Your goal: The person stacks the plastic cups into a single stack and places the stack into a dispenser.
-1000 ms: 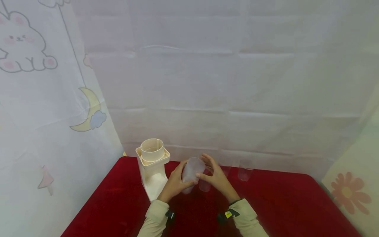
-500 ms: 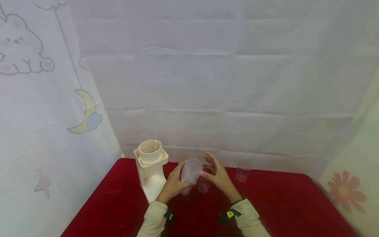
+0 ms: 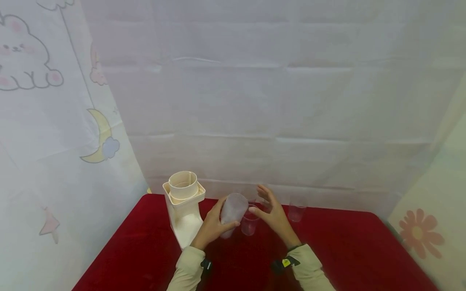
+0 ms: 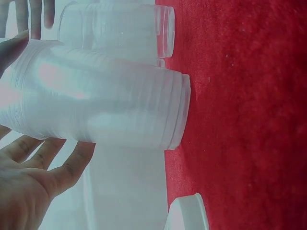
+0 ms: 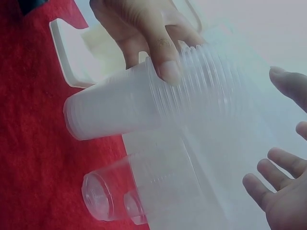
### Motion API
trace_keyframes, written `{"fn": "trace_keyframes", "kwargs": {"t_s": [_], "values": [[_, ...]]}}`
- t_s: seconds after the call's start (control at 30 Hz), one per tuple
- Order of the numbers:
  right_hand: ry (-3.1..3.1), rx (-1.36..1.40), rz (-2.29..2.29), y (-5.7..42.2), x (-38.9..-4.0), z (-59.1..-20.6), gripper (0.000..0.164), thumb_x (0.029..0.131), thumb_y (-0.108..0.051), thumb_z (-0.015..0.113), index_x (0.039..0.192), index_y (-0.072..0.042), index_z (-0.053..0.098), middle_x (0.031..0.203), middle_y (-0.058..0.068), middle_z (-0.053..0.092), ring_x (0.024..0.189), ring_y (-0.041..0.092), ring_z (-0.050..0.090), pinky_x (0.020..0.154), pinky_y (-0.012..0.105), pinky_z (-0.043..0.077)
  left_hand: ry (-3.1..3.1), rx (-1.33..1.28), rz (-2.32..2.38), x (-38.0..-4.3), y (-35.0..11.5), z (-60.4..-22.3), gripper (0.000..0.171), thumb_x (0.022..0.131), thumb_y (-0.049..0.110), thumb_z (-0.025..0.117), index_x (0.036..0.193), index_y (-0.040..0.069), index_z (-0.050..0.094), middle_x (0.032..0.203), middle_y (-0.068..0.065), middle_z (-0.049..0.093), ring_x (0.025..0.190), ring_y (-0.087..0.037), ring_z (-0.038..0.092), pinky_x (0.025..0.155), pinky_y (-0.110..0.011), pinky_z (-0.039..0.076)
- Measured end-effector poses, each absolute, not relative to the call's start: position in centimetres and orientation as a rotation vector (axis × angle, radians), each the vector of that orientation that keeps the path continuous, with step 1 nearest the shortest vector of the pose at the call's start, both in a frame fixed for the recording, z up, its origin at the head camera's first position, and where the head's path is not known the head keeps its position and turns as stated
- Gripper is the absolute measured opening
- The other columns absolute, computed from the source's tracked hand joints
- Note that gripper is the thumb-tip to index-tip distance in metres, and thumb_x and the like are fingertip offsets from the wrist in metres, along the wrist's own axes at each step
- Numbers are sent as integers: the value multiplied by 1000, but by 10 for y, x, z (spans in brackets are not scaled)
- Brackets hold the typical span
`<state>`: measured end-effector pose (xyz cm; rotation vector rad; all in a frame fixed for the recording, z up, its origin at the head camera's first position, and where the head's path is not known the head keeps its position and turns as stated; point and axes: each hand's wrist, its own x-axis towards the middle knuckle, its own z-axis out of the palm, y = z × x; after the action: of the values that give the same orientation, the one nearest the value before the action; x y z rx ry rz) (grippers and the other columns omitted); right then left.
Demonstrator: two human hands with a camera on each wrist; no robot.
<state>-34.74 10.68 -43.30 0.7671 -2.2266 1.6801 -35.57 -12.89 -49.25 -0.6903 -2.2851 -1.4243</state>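
Observation:
A stack of clear plastic cups (image 3: pixel 233 209) leans tilted in my left hand (image 3: pixel 211 227), whose fingers and thumb grip it. In the right wrist view the left thumb (image 5: pixel 169 72) presses beside the stacked rims. My right hand (image 3: pixel 274 216) is spread apart from the stack, fingers relaxed and holding nothing. Between the hands a single clear cup (image 3: pixel 249 225) stands upright on the red cloth. Another clear cup (image 3: pixel 296 211) stands farther right, and one more is partly hidden behind the right hand.
A cream-coloured cup holder (image 3: pixel 185 218) with a round ring on top stands left of the left hand. The red cloth (image 3: pixel 349 250) covers the table, and a pale wall sheet (image 3: pixel 233 121) hangs close behind its back edge.
My right hand has drawn away from the cup stack to the right, its fingers opening wider. The left hand keeps its grip on the stack. The head view has shifted slightly.

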Motion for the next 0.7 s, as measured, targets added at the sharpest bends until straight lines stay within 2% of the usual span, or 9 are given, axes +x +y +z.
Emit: {"fn": "trace_keyframes", "kwargs": {"t_s": [0.23,0.37,0.53,0.6,0.7], "values": [[-2221,777,1664,108,-332,-416,74,87,-2,75,150,-1,37,148,28,42,135,49,40,104,64,36,-2283,-693,-1424,-354,-129,-491,83,77,34,87,147,18,44,130,-6,60,108,-22,61,86,-44,52],[-2197,771,1681,114,-343,-429,75,87,-1,75,151,-4,36,149,27,42,135,49,39,104,65,35,-2277,-693,-1429,-355,-129,-491,84,77,34,87,147,18,44,130,-7,60,108,-23,61,86,-44,52],[-2202,744,1679,122,-359,-453,78,87,-5,75,153,-13,34,152,20,42,138,42,40,106,58,38,-2279,-692,-1429,-356,-129,-493,84,77,34,87,147,18,44,128,-8,61,106,-23,62,84,-43,53],[-2199,738,1685,123,-360,-457,78,87,-6,76,153,-13,34,152,18,43,137,41,41,106,56,38,-2276,-696,-1431,-355,-130,-494,83,77,34,87,147,19,45,127,-7,61,105,-22,62,83,-43,53],[-2200,731,1690,121,-353,-453,78,87,-5,76,153,-9,35,150,21,43,136,44,42,105,58,38,-2268,-699,-1427,-353,-132,-495,82,77,34,87,146,20,45,126,-6,61,104,-22,62,82,-42,53]]}}
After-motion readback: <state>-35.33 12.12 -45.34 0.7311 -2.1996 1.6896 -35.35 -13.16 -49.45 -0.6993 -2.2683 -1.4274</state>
